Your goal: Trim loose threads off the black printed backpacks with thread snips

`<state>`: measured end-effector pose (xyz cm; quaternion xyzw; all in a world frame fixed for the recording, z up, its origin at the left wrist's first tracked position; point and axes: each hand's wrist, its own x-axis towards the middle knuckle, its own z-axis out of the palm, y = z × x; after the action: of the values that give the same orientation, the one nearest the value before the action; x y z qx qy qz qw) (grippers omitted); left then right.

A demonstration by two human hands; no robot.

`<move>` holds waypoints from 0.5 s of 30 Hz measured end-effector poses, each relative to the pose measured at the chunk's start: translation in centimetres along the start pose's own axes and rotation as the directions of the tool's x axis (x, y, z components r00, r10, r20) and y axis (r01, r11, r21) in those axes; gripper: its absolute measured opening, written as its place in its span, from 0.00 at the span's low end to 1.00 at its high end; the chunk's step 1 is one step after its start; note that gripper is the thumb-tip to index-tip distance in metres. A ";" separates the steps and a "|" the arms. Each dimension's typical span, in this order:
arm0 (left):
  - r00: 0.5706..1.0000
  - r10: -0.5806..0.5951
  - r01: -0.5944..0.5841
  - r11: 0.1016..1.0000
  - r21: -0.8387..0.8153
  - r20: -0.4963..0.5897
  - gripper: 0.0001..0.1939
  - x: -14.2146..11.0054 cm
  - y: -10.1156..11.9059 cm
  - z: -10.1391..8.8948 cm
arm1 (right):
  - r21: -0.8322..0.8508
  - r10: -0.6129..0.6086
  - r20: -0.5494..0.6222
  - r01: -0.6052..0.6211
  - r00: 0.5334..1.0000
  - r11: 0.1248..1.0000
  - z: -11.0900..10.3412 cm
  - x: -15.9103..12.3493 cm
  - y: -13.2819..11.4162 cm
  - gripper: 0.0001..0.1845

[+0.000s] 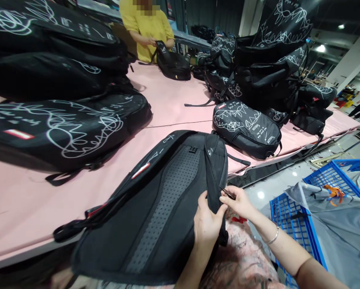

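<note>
A black backpack [150,224] lies tilted over the table's near edge, its grey dotted back panel [170,192] facing up. My left hand [207,224] is closed on the backpack's right shoulder strap [213,176], thumb and fingers pinching its edge. Close beside it, my right hand [238,202] grips small dark thread snips [228,194], with their points at the strap's edge. Part of the strap is hidden behind my fingers. The other shoulder strap [156,156] runs along the backpack's left side and carries a red and white label.
Black backpacks with white scribble prints are piled at left [77,124] and right [264,72] on the pink table [168,108]. One backpack [246,128] lies just beyond mine. Across the table a person [150,28] in yellow handles another. Blue crates [294,220] with grey cloth stand at right.
</note>
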<state>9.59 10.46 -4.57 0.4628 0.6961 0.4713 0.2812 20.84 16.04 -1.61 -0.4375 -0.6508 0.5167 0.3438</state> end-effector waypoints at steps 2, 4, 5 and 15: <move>0.999 0.019 -0.019 1.000 0.005 -0.034 0.33 -0.2 0.2 0.0 | 0.028 0.012 -0.002 -0.012 1.000 1.000 0.1 0.0 0.0 0.08; 0.996 0.047 -0.048 0.999 -0.020 -0.070 0.33 -0.5 0.4 -0.1 | 0.068 0.042 -0.020 -0.040 0.999 0.997 0.2 0.1 -0.2 0.08; 0.995 0.053 -0.058 0.997 -0.055 -0.089 0.32 -0.7 0.5 -0.1 | 0.091 0.060 -0.029 -0.057 0.998 0.994 0.2 0.2 -0.2 0.08; 0.956 0.138 -0.183 0.970 -0.158 -0.257 0.09 0.0 1.2 -1.2 | 0.109 0.039 -0.018 -0.037 0.999 0.993 0.7 0.4 -0.6 0.09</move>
<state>9.05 10.11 -3.02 0.4291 0.6400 0.6069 0.1947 19.91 16.12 -1.19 -0.4357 -0.6098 0.5533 0.3635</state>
